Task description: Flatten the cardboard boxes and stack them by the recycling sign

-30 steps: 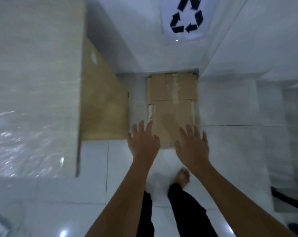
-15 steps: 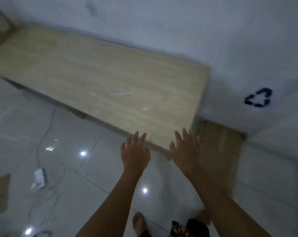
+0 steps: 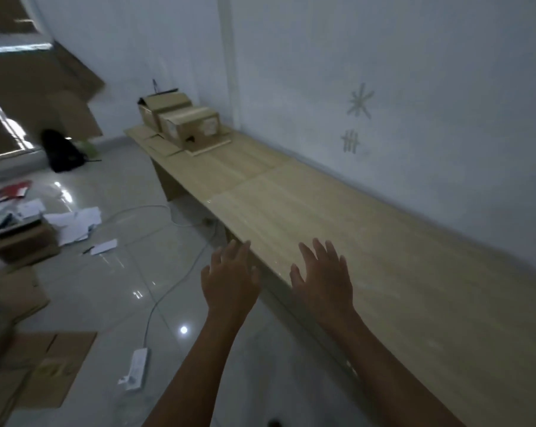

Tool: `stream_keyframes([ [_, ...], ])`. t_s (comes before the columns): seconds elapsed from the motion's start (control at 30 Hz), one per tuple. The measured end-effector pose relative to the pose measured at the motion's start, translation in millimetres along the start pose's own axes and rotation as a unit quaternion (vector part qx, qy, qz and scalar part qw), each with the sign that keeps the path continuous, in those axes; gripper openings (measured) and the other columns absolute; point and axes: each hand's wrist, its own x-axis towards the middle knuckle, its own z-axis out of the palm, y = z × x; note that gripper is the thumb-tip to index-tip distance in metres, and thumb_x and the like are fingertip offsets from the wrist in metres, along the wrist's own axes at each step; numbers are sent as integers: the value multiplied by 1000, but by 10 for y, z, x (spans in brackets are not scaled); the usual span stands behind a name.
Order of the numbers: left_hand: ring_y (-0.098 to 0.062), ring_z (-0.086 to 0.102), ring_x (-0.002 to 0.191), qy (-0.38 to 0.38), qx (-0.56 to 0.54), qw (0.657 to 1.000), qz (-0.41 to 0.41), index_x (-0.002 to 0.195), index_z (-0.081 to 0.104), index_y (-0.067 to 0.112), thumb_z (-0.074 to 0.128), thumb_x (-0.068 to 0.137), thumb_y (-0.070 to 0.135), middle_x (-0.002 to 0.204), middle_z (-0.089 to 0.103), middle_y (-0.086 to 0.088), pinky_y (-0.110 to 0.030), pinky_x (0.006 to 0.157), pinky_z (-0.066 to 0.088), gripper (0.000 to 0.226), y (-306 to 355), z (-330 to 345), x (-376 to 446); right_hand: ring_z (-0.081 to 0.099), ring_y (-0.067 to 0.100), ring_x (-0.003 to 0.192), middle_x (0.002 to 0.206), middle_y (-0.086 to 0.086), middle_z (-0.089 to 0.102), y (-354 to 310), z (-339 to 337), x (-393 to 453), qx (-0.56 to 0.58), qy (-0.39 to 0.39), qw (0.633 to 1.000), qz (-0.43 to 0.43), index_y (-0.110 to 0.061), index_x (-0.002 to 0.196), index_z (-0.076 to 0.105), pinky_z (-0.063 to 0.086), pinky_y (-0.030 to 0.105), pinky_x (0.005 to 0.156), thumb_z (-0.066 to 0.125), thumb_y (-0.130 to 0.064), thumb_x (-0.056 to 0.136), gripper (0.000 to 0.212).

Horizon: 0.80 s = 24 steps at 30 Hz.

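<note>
Two brown cardboard boxes (image 3: 180, 120), still assembled, sit upper centre on the long pale wooden bench (image 3: 322, 217); light, stiff, I'd grip their flaps. My left hand (image 3: 229, 280) and right hand (image 3: 322, 278) hover spread, empty.

Two boxes (image 3: 180, 120) on the bench's (image 3: 368, 241) far end.

Counter (image 3: 383, 241) runs off frame at right & bottom. Flat cardboard (image 3: 42, 368) on floor cut by left edge. Top-left corner motion-blurred; box (image 3: 189, 123) labels too small to read.
</note>
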Motion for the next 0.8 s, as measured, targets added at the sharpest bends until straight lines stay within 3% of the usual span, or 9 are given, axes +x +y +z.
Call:
stream_keyframes([
  [0.2, -25, 49, 135, 33, 14, 999, -27, 143, 53, 30, 63, 86, 42, 145, 56, 2, -48, 97, 49, 59, -830, -6, 1501, 6, 22, 154, 165, -1, 20, -840, 369, 1452, 37, 15, 999, -24, -29, 154, 31, 10, 45, 124, 37, -47, 99, 58],
  [0.37, -23, 50, 134, -21, 67, 997, -26, 138, 54, 33, 66, 81, 34, 142, 57, 3, -47, 97, 47, 58, -1515, 231, 2480, 6, 24, 154, 166, 0, 18, -1422, 822, 2574, 51, -41, 998, -23, -28, 155, 29, 11, 47, 124, 35, -48, 100, 59],
  [0.47, -24, 52, 133, -19, 40, 997, -63, 139, 54, 33, 68, 81, 36, 141, 59, 3, -46, 96, 48, 59, -1873, 358, 2964, 9, 25, 154, 165, 2, 20, -1760, 1092, 3126, 48, -52, 997, -33, -26, 154, 30, 14, 48, 123, 37, -47, 100, 58],
  [0.6, -20, 33, 148, -39, 44, 996, -63, 152, 35, 39, 50, 93, 47, 159, 38, 8, -46, 113, 37, 61, -2396, 527, 3587, 9, 26, 153, 164, 2, 22, -2288, 1420, 3904, 45, -61, 995, -59, -26, 154, 31, 14, 49, 122, 35, -47, 101, 57],
  [0.8, -16, 30, 149, -55, 19, 998, -20, 152, 31, 42, 49, 95, 53, 161, 34, 11, -43, 112, 37, 60, -3332, 617, 4778, 10, 26, 153, 164, 3, 22, -3082, 1854, 5185, 41, -53, 993, -96, -25, 154, 33, 15, 48, 122, 35, -46, 100, 57],
])
